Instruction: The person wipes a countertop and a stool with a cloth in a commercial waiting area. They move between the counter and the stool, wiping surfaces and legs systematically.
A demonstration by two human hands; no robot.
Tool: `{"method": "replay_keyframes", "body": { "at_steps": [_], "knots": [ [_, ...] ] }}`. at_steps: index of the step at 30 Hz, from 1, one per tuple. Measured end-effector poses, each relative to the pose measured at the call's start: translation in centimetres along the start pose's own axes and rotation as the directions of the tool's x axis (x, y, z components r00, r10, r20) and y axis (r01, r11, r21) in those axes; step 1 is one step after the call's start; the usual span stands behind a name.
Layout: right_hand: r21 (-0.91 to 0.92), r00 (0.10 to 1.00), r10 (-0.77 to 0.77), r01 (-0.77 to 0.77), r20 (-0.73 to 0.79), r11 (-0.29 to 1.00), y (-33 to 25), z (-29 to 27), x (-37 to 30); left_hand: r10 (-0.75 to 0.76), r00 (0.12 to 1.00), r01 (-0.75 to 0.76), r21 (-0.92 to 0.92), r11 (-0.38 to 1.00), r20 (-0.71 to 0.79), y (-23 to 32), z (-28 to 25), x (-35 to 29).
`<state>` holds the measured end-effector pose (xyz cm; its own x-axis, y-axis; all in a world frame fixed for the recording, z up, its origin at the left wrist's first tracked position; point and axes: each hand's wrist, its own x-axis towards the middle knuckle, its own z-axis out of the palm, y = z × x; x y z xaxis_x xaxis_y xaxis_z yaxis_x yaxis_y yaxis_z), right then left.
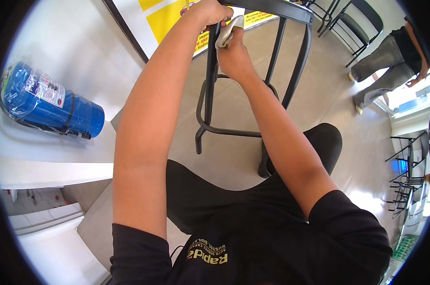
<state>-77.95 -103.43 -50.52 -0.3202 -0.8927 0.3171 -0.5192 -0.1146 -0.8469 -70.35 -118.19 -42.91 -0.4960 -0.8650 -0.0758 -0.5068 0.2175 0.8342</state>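
A tall black metal stool (210,85) stands before me, its legs joined low down by a ring-shaped bar. At the top of its near left leg, my left hand (209,13) is closed around the frame just under the seat edge. Bunched in my right hand (234,58) is a whitish cloth (228,32), pressed against that same leg a little below my left hand. My right thumb lies over the folded cloth. Part of the seat runs out of the picture at the upper edge.
A blue cylinder in clear plastic (65,102) rests on a white ledge (53,173) at my left. Behind the stool stands a yellow and white poster board (165,28). A person in grey trousers (388,66) is at the right, near black folding chairs (355,31).
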Motion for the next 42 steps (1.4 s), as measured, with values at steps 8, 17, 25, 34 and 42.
{"method": "replay_keyframes", "body": {
  "at_steps": [8, 17, 25, 34, 42],
  "knots": [
    [-0.321, 0.880, 0.402, -0.316, 0.252, 0.893, 4.0, 5.0, -7.5, -0.028, 0.997, 0.030, 0.026, 0.999, -0.075, 0.5, 0.1, -0.9],
    [-0.430, 0.391, 0.575, -0.401, 0.719, 0.809, 15.2, 8.3, -10.7, -0.027, 0.997, 0.027, 0.004, 1.000, -0.078, 1.0, 0.5, -1.4],
    [-0.266, 0.549, 0.554, -0.518, 0.625, 0.813, 16.6, 8.6, -11.5, 0.026, 0.992, -0.023, 0.030, 0.999, -0.127, 2.2, 1.8, -2.4],
    [-0.038, 0.920, 0.336, -0.336, 0.203, 0.941, 3.1, 1.2, -6.4, 0.059, 0.992, -0.049, 0.093, 0.994, -0.115, 1.4, 0.8, -2.8],
    [-0.061, 0.976, -0.076, 0.065, -0.202, 0.996, 2.0, 3.9, -2.1, 0.049, 0.997, -0.046, 0.059, 0.997, -0.053, 0.6, 0.4, -1.1]
  ]
}}
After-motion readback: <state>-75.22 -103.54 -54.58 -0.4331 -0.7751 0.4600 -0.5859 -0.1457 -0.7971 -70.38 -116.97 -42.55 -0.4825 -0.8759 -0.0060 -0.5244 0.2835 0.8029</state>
